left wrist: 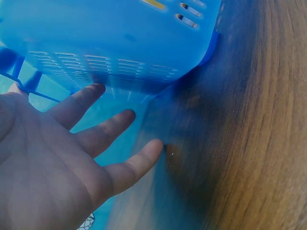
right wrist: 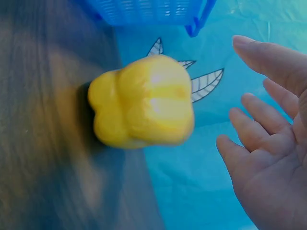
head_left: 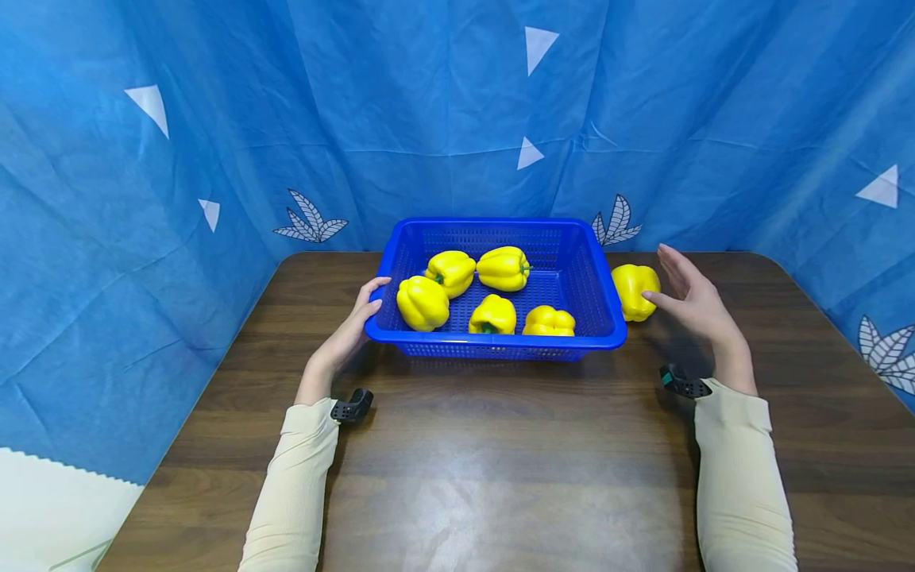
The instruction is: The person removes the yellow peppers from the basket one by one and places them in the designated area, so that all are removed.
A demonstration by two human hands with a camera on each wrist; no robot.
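Note:
A blue plastic basket (head_left: 500,339) stands on the table with several yellow bell peppers (head_left: 422,303) inside. My left hand (head_left: 348,330) is at the basket's left rim, its thumb and a fingertip resting on the edge. In the left wrist view, three fingers (left wrist: 112,132) extend nearly straight and spread beside the slotted basket wall (left wrist: 124,28). Just right of the basket, a single yellow bell pepper (head_left: 635,291) sits on the table. My right hand (head_left: 696,306) is beside it, thumb and fingers spread; the right wrist view shows a gap between this hand (right wrist: 273,129) and the pepper (right wrist: 144,103).
The brown wooden table (head_left: 515,445) extends in front of the basket and to both sides. A blue curtain (head_left: 443,103) with white triangles and leaf prints hangs close behind the basket. Each wrist wears a black device (head_left: 352,407) on a strap.

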